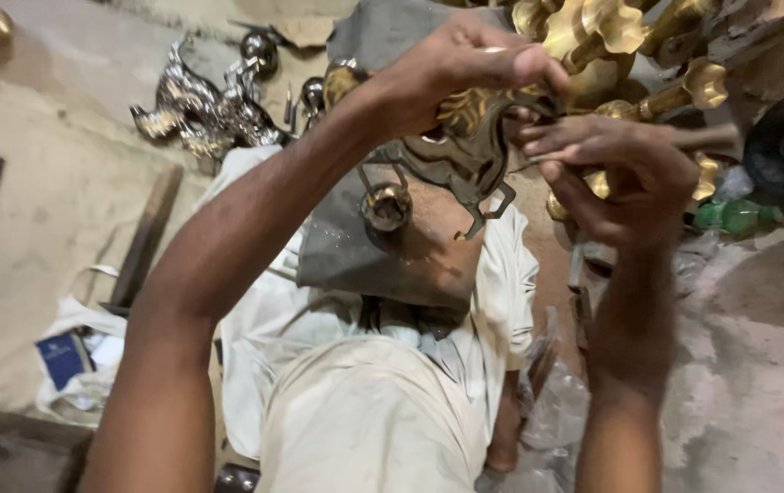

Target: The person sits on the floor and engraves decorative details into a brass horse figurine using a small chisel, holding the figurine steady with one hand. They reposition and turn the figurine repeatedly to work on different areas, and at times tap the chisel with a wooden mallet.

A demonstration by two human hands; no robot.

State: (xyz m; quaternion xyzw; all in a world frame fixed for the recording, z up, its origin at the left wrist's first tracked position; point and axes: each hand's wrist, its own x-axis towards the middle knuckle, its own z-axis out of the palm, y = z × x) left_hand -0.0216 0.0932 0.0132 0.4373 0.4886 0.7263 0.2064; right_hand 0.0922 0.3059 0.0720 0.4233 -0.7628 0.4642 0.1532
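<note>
Behind the left hand (465, 73), the brass ornament (465, 146) is half hidden

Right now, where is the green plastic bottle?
In the head view, the green plastic bottle lies on the ground at the right edge, just right of the right hand and below the brass flower-shaped pieces.

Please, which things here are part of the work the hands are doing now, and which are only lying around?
In the work:
- left hand, its grip closed on the ornate metal piece
- right hand, fingers touching the same piece
- brass fittings just behind the hands

Lying around:
- silver-coloured castings on the floor
- green bottle
- wooden plank
- white bag
</note>
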